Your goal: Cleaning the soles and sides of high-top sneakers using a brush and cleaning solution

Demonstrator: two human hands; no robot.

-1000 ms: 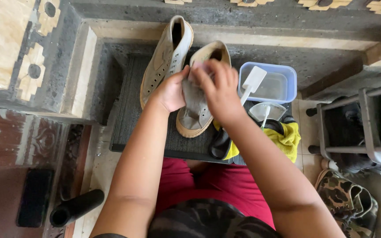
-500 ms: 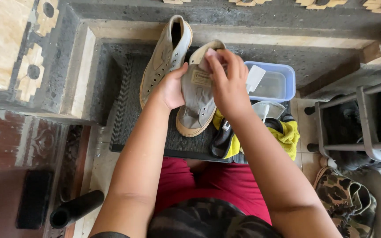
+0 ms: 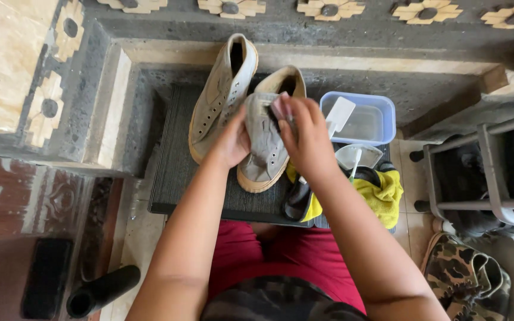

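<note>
- The grey shoe (image 3: 264, 148) sits on the black mat (image 3: 176, 172), just beside its twin shoe (image 3: 218, 104).
- Our left hand (image 3: 232, 141) grips the shoe's side, fingers curled round it.
- Our right hand (image 3: 304, 134) presses at the tongue, fingertips bunched together; whether they pinch anything, we cannot tell.
- We judge the upper is being worked; next calls for a steady hold.
- A blue tub (image 3: 364, 122) and yellow cloth (image 3: 382, 196) lie near.

No packages, labels, signs or screens show anywhere around the fingers (image 3: 281, 110); nothing printed or lit can be made out in this view.
</note>
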